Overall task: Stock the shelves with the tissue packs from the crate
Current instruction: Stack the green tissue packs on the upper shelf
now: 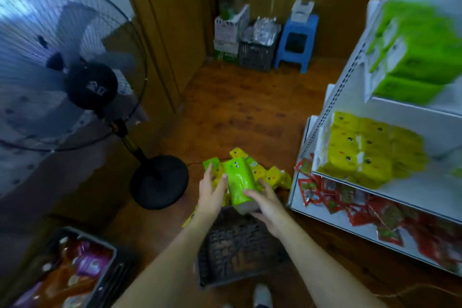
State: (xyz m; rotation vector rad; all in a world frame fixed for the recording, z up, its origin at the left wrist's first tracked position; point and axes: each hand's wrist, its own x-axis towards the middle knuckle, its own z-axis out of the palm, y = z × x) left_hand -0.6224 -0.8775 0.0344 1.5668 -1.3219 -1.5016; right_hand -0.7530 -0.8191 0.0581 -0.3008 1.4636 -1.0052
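Note:
A dark plastic crate (235, 247) stands on the floor in front of me, with yellow and green tissue packs (271, 176) heaped at its far end. I hold one green tissue pack (238, 180) above the crate. My left hand (212, 195) presses on its left side and my right hand (265, 204) grips its lower right end. To the right is the white shelf unit (350, 97), with green tissue packs (412, 52) on the upper shelf and yellow tissue packs (367, 150) on the one below.
A standing fan (82, 87) with a black round base (158, 181) is at my left. Red snack packets (375, 207) fill the bottom shelf. A second crate (70, 272) of purple and orange packets sits lower left. A blue stool (297, 42) and boxes stand by the far wall.

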